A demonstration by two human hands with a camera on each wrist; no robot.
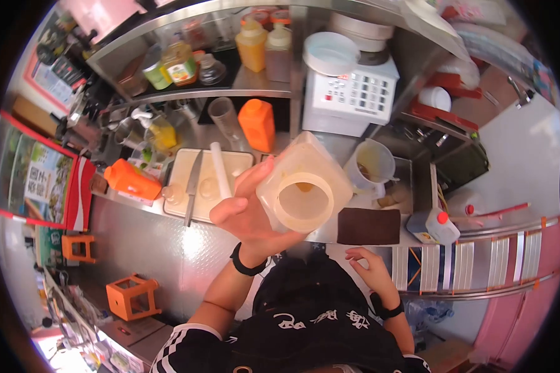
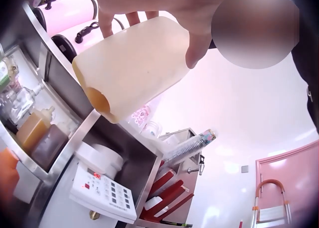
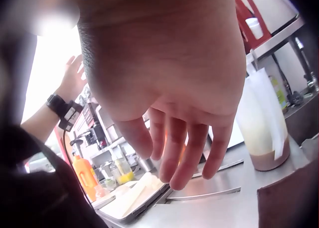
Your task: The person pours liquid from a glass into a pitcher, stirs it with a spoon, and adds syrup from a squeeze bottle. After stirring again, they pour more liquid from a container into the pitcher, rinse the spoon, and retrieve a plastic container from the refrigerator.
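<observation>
My left hand (image 1: 250,217) holds up a translucent square plastic jar (image 1: 314,158) close to the head camera, its wide round mouth facing the camera. A patch of yellowish-brown residue shows inside at its bottom. In the left wrist view, the jar (image 2: 134,63) is tilted, with the thumb on one side and fingers on the other. My right hand (image 1: 373,273) hangs beside the counter's front edge with fingers loosely bent and nothing in them. Below and beyond it, in the right wrist view, stands a clear pitcher (image 3: 264,123) with some brown liquid.
A cutting board (image 1: 239,163) carries a knife (image 1: 195,180) and a white stick (image 1: 219,168). Orange jugs (image 1: 257,124) stand behind and lie left of it. A dark brown cloth (image 1: 368,226) lies at the counter's edge. A white scale (image 1: 351,93) stands at the back.
</observation>
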